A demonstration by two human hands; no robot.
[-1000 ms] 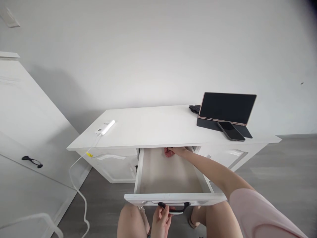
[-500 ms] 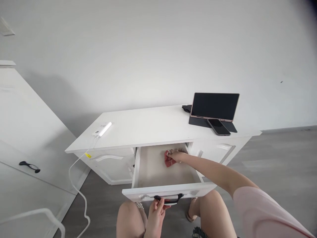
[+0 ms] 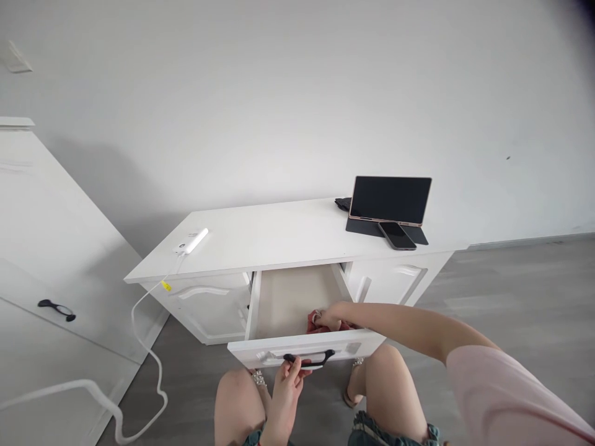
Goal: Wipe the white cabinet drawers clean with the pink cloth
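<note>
Two-handed: gripping black handle (image 3: 328, 355) with left hand (image 3: 288, 385), red cloth (image 3: 313, 327) with right hand (image 3: 331, 316); could jam drawer (image 3: 282, 303) by tugging off-centre.

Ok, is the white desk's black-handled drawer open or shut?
Open: the black-handled white drawer juts out from the white desk, its pale interior showing.

In front of me a white desk (image 3: 264, 238) spans the middle of the frame. On its top I have a corded white device (image 3: 195, 240) at centre left and, right of centre, a tablet (image 3: 390, 199) on its dark cover (image 3: 361, 228), a phone (image 3: 397, 236) overlapping that, and a black bundle (image 3: 342, 204) behind.
</note>
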